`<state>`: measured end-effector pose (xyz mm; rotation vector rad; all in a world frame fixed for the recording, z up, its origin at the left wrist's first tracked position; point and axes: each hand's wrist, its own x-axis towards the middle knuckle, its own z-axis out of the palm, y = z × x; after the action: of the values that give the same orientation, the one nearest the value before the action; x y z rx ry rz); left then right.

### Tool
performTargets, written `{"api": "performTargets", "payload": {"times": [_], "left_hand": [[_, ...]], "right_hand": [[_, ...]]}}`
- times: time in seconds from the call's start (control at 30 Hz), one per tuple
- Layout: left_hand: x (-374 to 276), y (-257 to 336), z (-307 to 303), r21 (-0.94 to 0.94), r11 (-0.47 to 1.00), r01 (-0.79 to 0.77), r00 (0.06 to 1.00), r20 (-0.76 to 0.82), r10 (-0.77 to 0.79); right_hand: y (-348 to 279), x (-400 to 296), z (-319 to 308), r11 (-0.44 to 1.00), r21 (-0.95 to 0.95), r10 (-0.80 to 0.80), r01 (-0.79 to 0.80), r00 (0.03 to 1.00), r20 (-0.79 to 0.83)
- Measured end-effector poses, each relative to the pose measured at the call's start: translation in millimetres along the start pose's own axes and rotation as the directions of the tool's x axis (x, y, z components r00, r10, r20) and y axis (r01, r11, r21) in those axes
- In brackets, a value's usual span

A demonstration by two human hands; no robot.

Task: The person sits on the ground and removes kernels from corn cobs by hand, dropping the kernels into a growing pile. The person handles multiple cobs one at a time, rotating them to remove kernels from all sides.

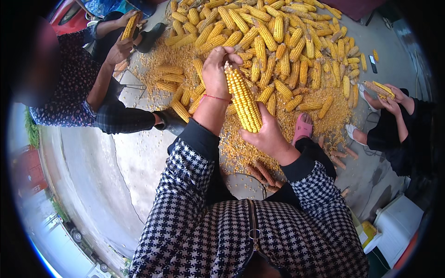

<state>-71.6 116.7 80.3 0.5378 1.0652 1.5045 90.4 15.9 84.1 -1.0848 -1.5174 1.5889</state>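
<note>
A yellow ear of dried corn point(242, 99) is tilted in front of me, its kernels still in rows and its tip pointing up and away. Around its thick lower end, my right hand point(269, 135) is closed, thumb across the kernels. My left hand point(216, 71), with a thin red cord at the wrist, is beside the tip with its fingers curled; whether they pinch anything is hidden. Beyond both hands spreads a large pile of corn ears point(274, 38). Loose kernels point(257, 153) cover the ground below my hands, near several bare cobs point(265, 173).
At left, a person's hand point(120, 50) holds a corn ear point(131, 26). Another person's hands point(394, 100) at right hold corn point(380, 89). A phone point(372, 64) lies beside the pile. A pink slipper point(303, 127) is near my right hand; a white container point(398, 222) stands lower right.
</note>
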Motion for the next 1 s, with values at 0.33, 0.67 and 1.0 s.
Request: {"api": "performTargets", "payload": {"times": [0.33,0.67,1.0], "left_hand": [[-13,5,23,0.332,0.942,0.048,0.984,0.148,-0.102],[-15,18,7,0.545,0.837,0.036,0.852,0.421,-0.31],[-13,1,13,0.645,0.76,-0.085,0.951,0.281,-0.132]], "right_hand": [[5,14,-26,0.993,0.121,0.028,-0.011,0.99,-0.136],[5,15,-59,0.97,0.217,0.106,-0.108,0.994,0.019],[6,15,-60,0.976,0.17,0.131,-0.135,0.991,0.032]]}}
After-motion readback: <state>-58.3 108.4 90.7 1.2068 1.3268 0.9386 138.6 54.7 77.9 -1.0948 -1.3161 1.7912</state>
